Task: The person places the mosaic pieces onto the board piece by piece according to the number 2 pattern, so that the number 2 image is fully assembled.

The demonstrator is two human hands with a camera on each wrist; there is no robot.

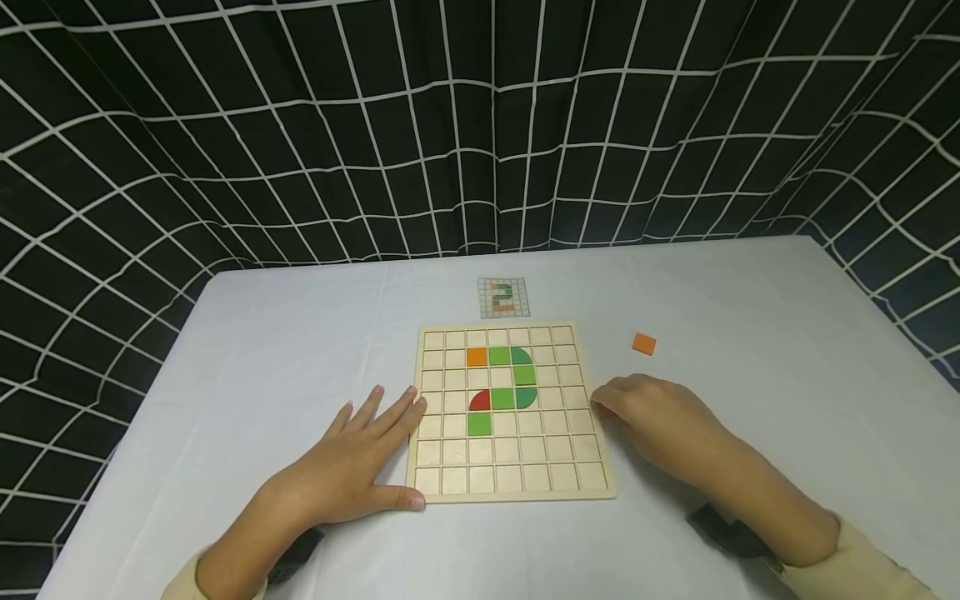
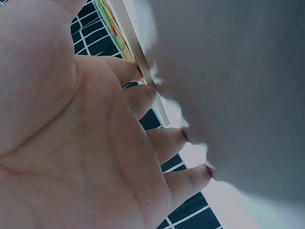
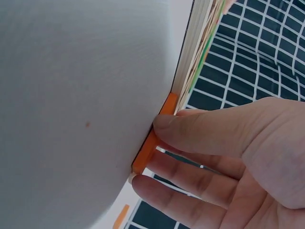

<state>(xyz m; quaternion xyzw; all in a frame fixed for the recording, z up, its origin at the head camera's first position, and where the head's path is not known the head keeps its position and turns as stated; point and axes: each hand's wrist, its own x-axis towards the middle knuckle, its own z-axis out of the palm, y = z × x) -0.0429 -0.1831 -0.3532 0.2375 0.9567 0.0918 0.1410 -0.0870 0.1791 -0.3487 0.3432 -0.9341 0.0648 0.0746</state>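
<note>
A pale wooden grid board (image 1: 555,479) lies on the table. My left hand (image 1: 348,467) is spread flat at its left edge, fingertips and thumb touching the rim. At the right edge, my right hand (image 1: 660,421) pinches an orange square tile (image 3: 148,148) between thumb and fingers; the tile leans against the board's side and is hidden in the head view. On the board sit an orange square (image 1: 476,357), several light green squares (image 1: 479,424), two dark green quarter-circles (image 1: 527,397) and a red quarter-circle (image 1: 480,402), forming a curved shape.
Behind the board lies a small pattern card (image 1: 504,298) showing a coloured figure like a 2. Another orange tile (image 1: 643,343) lies on the white tablecloth (image 1: 300,333), right of the board. Dark curtains with a white grid (image 1: 480,125) surround the table.
</note>
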